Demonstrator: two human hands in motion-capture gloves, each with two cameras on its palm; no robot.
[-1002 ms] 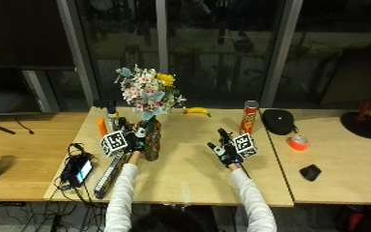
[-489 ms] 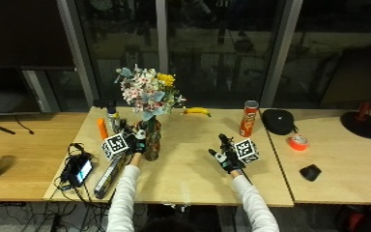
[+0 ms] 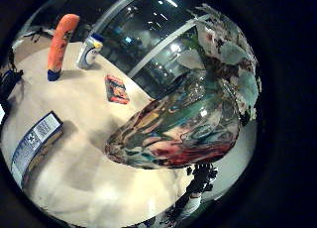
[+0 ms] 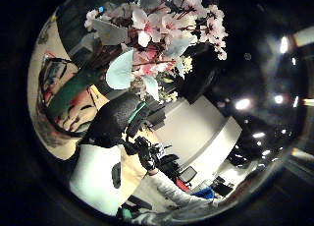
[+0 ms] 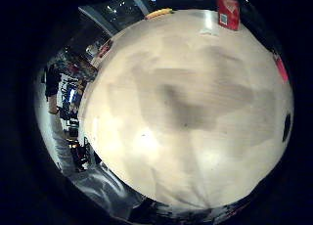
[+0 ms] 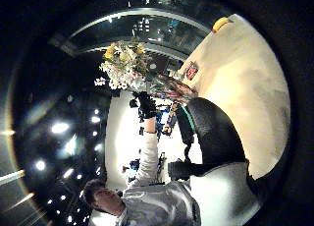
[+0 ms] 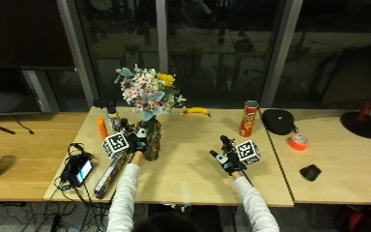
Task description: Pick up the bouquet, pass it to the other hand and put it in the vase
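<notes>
— What is different from a second ago?

— Very little. The wooden table looks the same. The bouquet of pink, white and yellow flowers stood in the vase then and stands in it now, rising above the left hand.

— And the vase itself?

— The dark patterned vase has not shifted. It stands upright right against the left hand, on its thumb side, and fills that palm's view. Whether the hand holds the vase or only rests beside it, I cannot tell.

— The other hand?

— The right hand has barely drifted. It sits over bare tabletop well apart from the vase, fingers spread and straight, with nothing in it. Its palm views show only wood beneath.

— So what does that mean for the job?

— I judge that the flowers are already in place. What seems left is for the left hand to come away without tipping the vase.

— Anything close by?

— A red crisp tube beyond the right hand, and a banana farther off.
</notes>
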